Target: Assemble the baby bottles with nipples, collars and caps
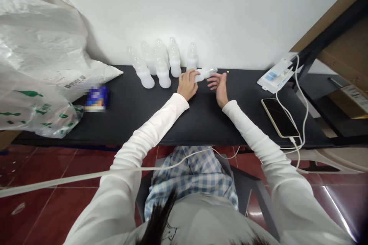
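Observation:
My left hand (188,83) is closed around a small translucent white plastic bottle (204,73) that lies tilted on the black table (129,115), its neck pointing right. My right hand (219,86) rests beside it, just right of the bottle, fingers loosely apart and holding nothing. Several more white plastic bottles (161,65) stand upright in a cluster against the white wall, just left of and behind my left hand.
Big white plastic bags (37,69) fill the table's left end, with a small blue packet (97,98) beside them. A phone (280,116) on a white cable and a white box (276,74) lie at the right. A dark shelf frame (330,34) stands at far right.

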A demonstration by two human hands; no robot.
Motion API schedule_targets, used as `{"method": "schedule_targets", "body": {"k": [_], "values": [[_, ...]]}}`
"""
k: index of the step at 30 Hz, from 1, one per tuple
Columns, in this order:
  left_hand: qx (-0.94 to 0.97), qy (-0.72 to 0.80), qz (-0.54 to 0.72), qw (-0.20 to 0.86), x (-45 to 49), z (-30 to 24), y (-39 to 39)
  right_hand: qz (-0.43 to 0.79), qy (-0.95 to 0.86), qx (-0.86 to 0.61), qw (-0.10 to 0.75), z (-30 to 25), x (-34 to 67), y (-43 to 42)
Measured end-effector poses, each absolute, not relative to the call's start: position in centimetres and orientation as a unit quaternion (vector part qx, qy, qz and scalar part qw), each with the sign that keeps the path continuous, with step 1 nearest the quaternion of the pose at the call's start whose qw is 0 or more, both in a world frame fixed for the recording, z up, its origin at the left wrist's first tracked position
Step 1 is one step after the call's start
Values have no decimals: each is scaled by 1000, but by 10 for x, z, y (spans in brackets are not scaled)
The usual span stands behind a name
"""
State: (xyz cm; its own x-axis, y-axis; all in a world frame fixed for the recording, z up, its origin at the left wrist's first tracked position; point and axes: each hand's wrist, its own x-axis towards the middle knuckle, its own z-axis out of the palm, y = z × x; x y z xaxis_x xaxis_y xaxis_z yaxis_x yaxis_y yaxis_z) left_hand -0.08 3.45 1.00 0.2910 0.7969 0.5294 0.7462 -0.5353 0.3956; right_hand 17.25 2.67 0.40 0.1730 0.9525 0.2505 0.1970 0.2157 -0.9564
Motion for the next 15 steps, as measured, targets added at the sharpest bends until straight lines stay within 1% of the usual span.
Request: {"method": "schedule_targets", "body": {"k": [3,7,11,15], "values": [[852,419,314,14,-1,14,30,385,-471,-531,590,9,186,33],[901,318,294,-8,-3,12,33,385,-471,-537,585,14,198,32],[908,256,327,-48,-5,8,35,483,-423,-527,556,23,198,27],[875,282,386,-71,-9,3,39,547,-392,-520,525,31,197,24]]}}
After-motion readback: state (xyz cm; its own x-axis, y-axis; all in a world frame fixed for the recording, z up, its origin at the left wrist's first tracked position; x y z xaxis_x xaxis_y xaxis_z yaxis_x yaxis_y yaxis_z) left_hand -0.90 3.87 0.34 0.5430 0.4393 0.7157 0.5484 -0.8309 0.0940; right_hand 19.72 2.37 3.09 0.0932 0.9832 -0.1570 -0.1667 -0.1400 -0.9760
